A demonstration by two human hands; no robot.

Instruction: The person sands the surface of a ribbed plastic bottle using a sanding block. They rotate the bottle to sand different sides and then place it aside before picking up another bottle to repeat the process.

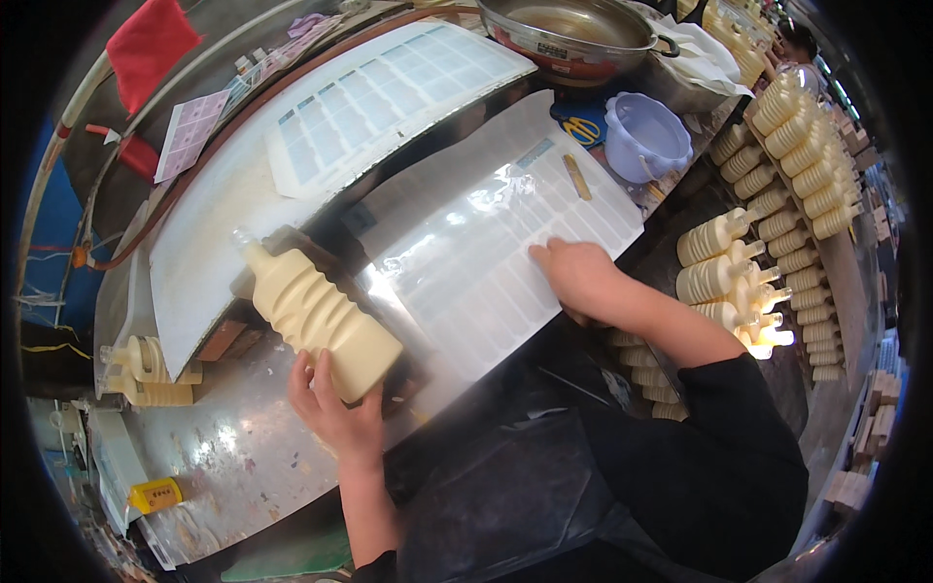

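Note:
A cream ribbed plastic bottle [316, 306] lies tilted on the metal table, its clear-tipped neck pointing to the far left. My left hand [340, 413] grips its flat base, fingers on the near side and thumb at the corner. To the right, a glossy translucent sheet [486, 233] with rows of rectangular labels spreads over the table. My right hand [578, 277] rests at the sheet's right part with fingers curled, thumb and forefinger against the surface. Whatever is between those fingertips is too small to make out.
A white board [233, 223] carries another label sheet [398, 107] behind. A metal pan [573, 39], a lilac bowl [646, 136] and yellow-handled scissors [581, 129] stand at the far right. Cream bottles [714, 238] fill racks on the right; a yellow container [155, 496] lies near left.

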